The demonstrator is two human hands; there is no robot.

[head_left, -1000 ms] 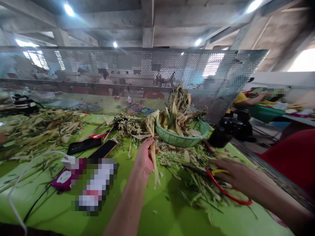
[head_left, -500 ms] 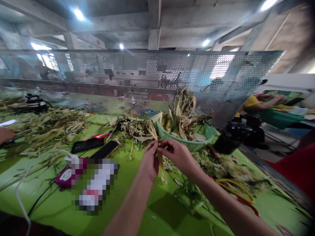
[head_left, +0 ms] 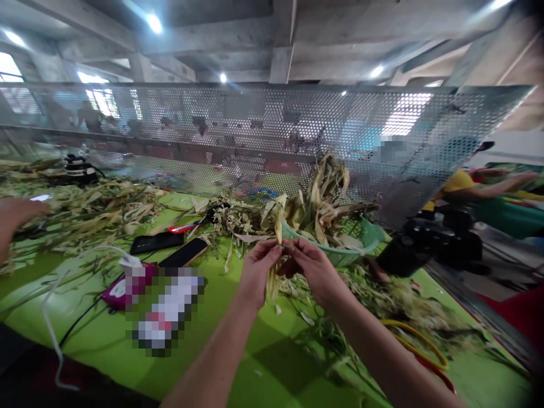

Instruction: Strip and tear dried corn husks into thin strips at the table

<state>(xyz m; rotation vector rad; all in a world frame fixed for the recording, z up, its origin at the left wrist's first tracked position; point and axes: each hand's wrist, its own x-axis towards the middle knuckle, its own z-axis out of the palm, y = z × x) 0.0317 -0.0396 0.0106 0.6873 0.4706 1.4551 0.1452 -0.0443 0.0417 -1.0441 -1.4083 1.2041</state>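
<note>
Between my hands is a bundle of dry, yellowish corn husk (head_left: 279, 224), its upper part sticking up and its strips hanging below. My left hand (head_left: 259, 269) is closed, thumb and fingers pinching the husk. Close beside it on the right, my right hand (head_left: 312, 266) has its fingers pressed together at the same spot; whether it grips the husk or a thin strip is hidden. Just behind the hands stands a green plastic basket (head_left: 340, 255) heaped with dried husks (head_left: 325, 198).
A metal mesh screen (head_left: 238, 130) runs behind the green table (head_left: 238, 368). Left lie a phone (head_left: 185, 253), red-handled scissors (head_left: 182, 229), a purple power strip (head_left: 121, 292) and husk piles (head_left: 102, 209). A black machine (head_left: 412, 243) stands right. Another person's hand (head_left: 19, 218) reaches in at left.
My view has shifted, so the scene sits a little further right. My fingers have moved slightly on the husk, now more upright. The other person's hand at left has come further into view.
</note>
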